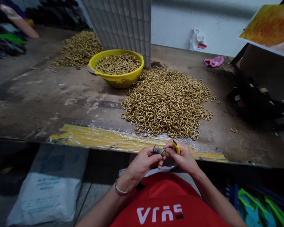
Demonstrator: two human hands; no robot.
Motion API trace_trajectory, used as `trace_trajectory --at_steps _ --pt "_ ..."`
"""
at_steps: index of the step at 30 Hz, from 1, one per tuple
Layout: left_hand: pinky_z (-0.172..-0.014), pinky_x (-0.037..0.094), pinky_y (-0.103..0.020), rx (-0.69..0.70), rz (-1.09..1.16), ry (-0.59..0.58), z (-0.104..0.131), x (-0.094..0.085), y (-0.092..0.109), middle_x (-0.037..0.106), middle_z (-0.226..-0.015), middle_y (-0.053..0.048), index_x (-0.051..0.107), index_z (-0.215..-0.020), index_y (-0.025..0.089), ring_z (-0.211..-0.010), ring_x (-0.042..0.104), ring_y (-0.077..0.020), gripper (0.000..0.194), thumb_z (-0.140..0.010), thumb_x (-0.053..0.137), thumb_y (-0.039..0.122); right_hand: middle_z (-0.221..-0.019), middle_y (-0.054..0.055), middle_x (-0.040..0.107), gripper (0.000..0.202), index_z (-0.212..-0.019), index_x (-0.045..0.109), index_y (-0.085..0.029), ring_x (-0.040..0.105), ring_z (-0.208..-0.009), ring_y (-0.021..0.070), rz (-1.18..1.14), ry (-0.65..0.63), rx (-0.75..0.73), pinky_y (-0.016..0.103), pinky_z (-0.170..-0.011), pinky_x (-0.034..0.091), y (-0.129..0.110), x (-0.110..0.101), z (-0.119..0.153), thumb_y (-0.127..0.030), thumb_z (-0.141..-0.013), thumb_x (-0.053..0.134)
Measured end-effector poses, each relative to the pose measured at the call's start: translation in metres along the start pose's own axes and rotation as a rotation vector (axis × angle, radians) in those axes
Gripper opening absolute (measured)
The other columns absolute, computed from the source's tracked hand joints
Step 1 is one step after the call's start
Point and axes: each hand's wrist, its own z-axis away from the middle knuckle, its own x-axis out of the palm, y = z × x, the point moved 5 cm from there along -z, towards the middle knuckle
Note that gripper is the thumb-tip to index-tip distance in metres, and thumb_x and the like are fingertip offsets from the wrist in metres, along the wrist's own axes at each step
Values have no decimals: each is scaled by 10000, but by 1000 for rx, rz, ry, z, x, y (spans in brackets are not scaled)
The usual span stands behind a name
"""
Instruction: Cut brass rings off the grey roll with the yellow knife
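Observation:
Just over the table's front edge, my left hand (148, 160) is closed around a short grey cylinder (158, 150). A brass-coloured ring (163, 152) sits at the cylinder's right end, where the fingertips of both hands meet. My right hand (183, 157) is closed too, with a yellow utility knife (176, 147) held in it, its dark blade pointing up and away. The right thumb and finger also pinch at the ring. Beyond my hands lies a large heap of brass-coloured rings (168, 101) on the table.
A yellow basin (123, 81) full of rings stands behind the heap, against a grey ribbed panel (125, 25). Another ring pile (81, 47) lies farther left. A black bag (253, 101) is at right, a pink cloth (213, 61) behind. A person's arm (23, 23) shows at upper left.

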Motion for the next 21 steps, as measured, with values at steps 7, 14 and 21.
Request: trace_trajectory --at_steps 7,14,21 --pt "-542 414 -218 147 -344 139 -2 -3 14 568 -580 13 604 -695 137 -541 506 -104 218 -768 678 328 -914 62 623 333 -996 617 -166 586 -801 183 632 -93 26 275 -719 437 13 8 20 0 -744 474" --pt "-499 353 -216 229 -638 131 -7 -1 18 513 -553 26 558 -637 157 -521 451 -107 242 -805 592 328 -924 65 642 297 -973 613 -167 603 -759 183 898 -137 177 273 -672 413 16 8 16 15 -780 481" --pt "-629 397 -233 276 -764 -53 9 20 25 580 -679 1 579 -673 157 -655 507 -125 130 -789 606 207 -879 91 638 218 -901 592 -161 587 -731 185 1052 52 398 274 -630 384 44 -27 10 -21 -836 438"
